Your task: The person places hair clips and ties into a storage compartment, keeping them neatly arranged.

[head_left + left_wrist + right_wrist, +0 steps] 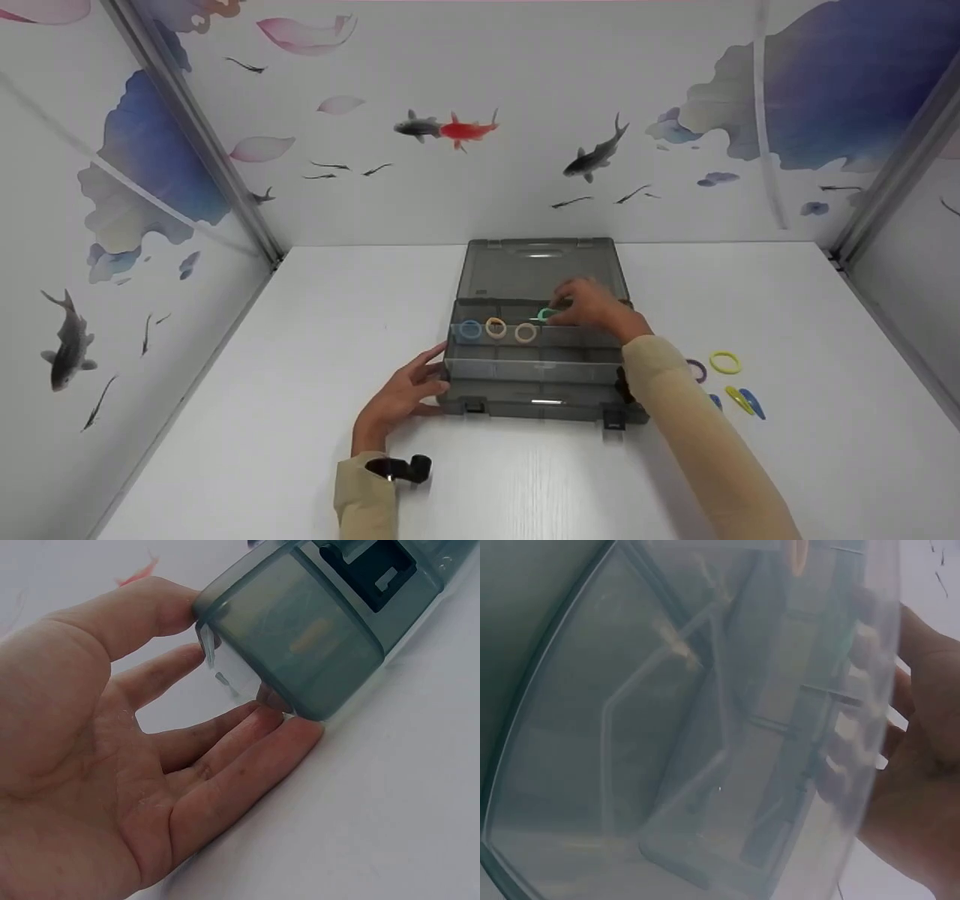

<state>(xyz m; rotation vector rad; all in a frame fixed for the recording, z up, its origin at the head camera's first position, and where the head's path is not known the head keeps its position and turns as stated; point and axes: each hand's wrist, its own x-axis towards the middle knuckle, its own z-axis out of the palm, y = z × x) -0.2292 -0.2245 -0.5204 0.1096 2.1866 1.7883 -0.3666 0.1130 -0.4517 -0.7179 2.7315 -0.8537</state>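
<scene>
A grey translucent compartment box [536, 409] lies on the table with its lid [536, 270] swung back. My right hand [589, 306] is over the box's back compartments, pinching a teal hair tie [545, 315] between thumb and fingers. To its left, a blue hair tie [470, 330] and two beige ones, the left [495, 328] with an orange part and the right [526, 333] plain, sit in a row. My left hand [405, 394] rests against the box's left side, fingers extended. The left wrist view shows its thumb at one edge and fingertips at the lower corner.
Right of the box, partly behind the right sleeve, lie a purple hair tie [698, 370], a yellow hair tie [725, 363], a yellow hair clip [739, 400] and a blue hair clip [752, 403]. Printed panels [525, 90] enclose the white table [337, 300].
</scene>
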